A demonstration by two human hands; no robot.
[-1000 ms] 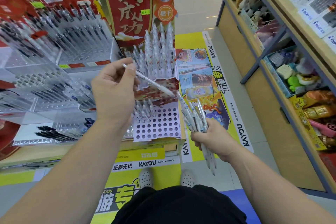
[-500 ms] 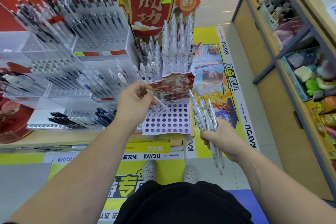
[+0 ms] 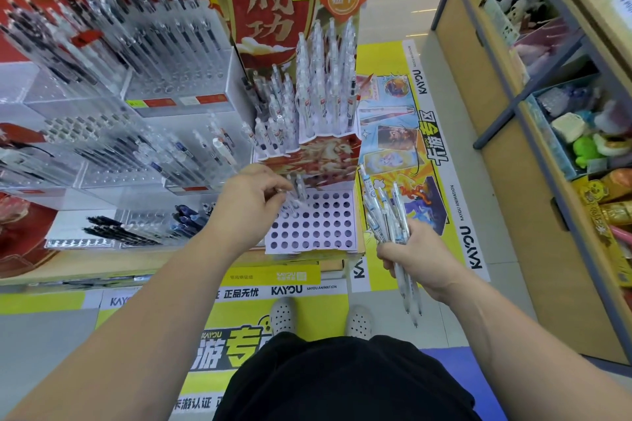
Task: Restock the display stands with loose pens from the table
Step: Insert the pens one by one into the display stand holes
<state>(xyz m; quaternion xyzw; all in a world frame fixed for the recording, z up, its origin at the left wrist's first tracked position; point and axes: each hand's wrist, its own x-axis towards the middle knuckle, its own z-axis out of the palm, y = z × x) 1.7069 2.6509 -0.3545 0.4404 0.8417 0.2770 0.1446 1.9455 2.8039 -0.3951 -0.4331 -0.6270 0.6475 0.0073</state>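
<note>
My left hand (image 3: 249, 197) pinches a clear pen (image 3: 293, 199) by its top, its tip down at the back-left holes of the white perforated tray (image 3: 318, 225) of the red display stand (image 3: 319, 152). A few pens stand in that tray's back row. Upper tiers of the stand hold several clear pens (image 3: 318, 85). My right hand (image 3: 415, 258) grips a bundle of several loose pens (image 3: 386, 212) to the right of the tray, tips pointing down past my wrist.
Clear acrylic pen racks (image 3: 143, 85) fill the table to the left, with dark pens (image 3: 116, 232) lying low at the front. The wooden table edge (image 3: 102, 265) runs below. A shelf unit with toys (image 3: 564, 133) stands right of the aisle.
My left hand has lowered the single pen from up in front of the stand down to the perforated tray. My right hand with the bundle has stayed in about the same place.
</note>
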